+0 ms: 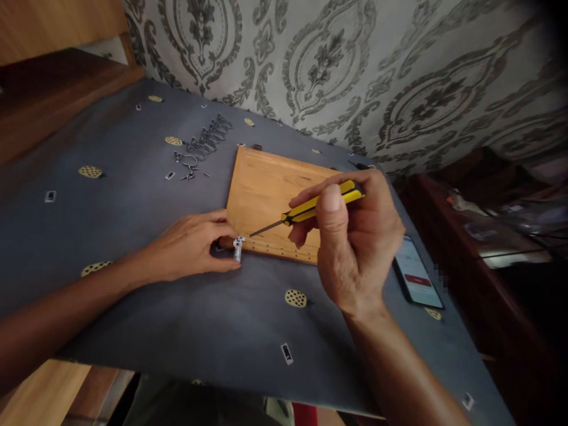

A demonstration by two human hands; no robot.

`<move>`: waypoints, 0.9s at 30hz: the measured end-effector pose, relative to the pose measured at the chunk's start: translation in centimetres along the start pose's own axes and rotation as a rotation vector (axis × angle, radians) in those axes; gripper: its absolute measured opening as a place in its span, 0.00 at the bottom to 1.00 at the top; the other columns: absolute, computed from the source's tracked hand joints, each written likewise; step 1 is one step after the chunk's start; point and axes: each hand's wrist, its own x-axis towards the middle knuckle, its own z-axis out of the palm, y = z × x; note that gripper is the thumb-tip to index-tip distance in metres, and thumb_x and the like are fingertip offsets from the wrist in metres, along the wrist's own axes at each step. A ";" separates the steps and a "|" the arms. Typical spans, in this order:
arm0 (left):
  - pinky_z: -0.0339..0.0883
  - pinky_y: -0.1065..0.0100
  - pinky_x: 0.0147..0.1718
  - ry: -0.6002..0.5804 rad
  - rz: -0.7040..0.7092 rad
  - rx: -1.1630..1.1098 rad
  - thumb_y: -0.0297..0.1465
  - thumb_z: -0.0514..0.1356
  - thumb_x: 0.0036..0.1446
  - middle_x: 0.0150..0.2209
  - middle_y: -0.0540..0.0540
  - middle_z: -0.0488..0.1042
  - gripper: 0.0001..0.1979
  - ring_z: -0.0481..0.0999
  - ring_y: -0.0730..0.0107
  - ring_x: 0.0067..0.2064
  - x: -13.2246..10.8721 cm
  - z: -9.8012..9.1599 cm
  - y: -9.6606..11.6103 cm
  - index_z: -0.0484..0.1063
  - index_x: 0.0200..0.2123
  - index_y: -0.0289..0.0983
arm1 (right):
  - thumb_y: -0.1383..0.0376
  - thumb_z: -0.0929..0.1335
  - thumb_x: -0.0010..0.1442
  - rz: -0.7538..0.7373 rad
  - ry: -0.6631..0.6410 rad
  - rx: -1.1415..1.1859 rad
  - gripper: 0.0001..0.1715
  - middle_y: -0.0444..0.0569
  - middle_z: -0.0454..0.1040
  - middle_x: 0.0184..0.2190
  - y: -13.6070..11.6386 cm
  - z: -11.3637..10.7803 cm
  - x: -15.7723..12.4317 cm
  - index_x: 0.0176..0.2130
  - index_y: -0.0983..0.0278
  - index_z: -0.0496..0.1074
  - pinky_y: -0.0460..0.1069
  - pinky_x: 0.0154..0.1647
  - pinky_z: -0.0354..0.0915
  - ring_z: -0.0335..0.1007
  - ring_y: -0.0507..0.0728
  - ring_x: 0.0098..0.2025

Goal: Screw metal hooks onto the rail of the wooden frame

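Observation:
My right hand (355, 236) grips a yellow-and-black screwdriver (306, 210), its thin shaft slanting down to the left. The tip sits just over the near edge of a flat wooden board (270, 183), close to a row of small dark holes. At the board's near left corner, a small silvery metal hook (238, 251) is pinched between the thumb and fingers of my left hand (195, 245). A small gap shows between the screwdriver tip and the hook. Whether a screw sits in the hook is too small to tell.
Several metal hooks (208, 137) lie in a row beyond the board's left side, with loose screws (189, 176) near them. A phone (417, 272) with a lit screen lies at the right. The grey patterned tablecloth (177, 331) meets a papered wall (310, 59) behind.

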 end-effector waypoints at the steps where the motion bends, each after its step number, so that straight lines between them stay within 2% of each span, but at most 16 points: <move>1: 0.61 0.69 0.35 0.000 -0.004 0.000 0.42 0.65 0.54 0.37 0.51 0.69 0.13 0.71 0.73 0.35 0.0 0.0 0.0 0.77 0.40 0.42 | 0.52 0.63 0.68 0.000 -0.007 0.002 0.12 0.41 0.75 0.31 0.4 0.2 -0.1 0.37 0.57 0.64 0.47 0.19 0.65 0.68 0.49 0.20; 10: 0.60 0.70 0.36 0.004 -0.005 -0.011 0.41 0.65 0.54 0.38 0.53 0.70 0.11 0.71 0.74 0.36 0.1 -0.1 0.2 0.76 0.38 0.42 | 0.54 0.63 0.68 -0.001 -0.048 -0.082 0.09 0.38 0.69 0.24 1.7 0.7 -0.3 0.37 0.55 0.62 0.47 0.18 0.64 0.68 0.50 0.20; 17: 0.60 0.70 0.35 0.008 0.000 -0.004 0.41 0.65 0.53 0.37 0.51 0.70 0.12 0.71 0.73 0.36 0.1 0.1 0.1 0.76 0.37 0.41 | 0.53 0.62 0.68 0.058 -0.087 0.030 0.10 0.39 0.71 0.27 2.2 1.0 -0.6 0.38 0.55 0.62 0.49 0.19 0.66 0.70 0.51 0.21; 27: 0.60 0.69 0.34 0.019 0.001 0.015 0.42 0.65 0.53 0.37 0.51 0.69 0.13 0.70 0.73 0.34 0.1 0.2 -0.1 0.76 0.37 0.41 | 0.55 0.64 0.68 0.011 -0.114 0.048 0.09 0.40 0.73 0.31 2.1 1.1 -0.6 0.38 0.56 0.63 0.48 0.19 0.66 0.70 0.50 0.21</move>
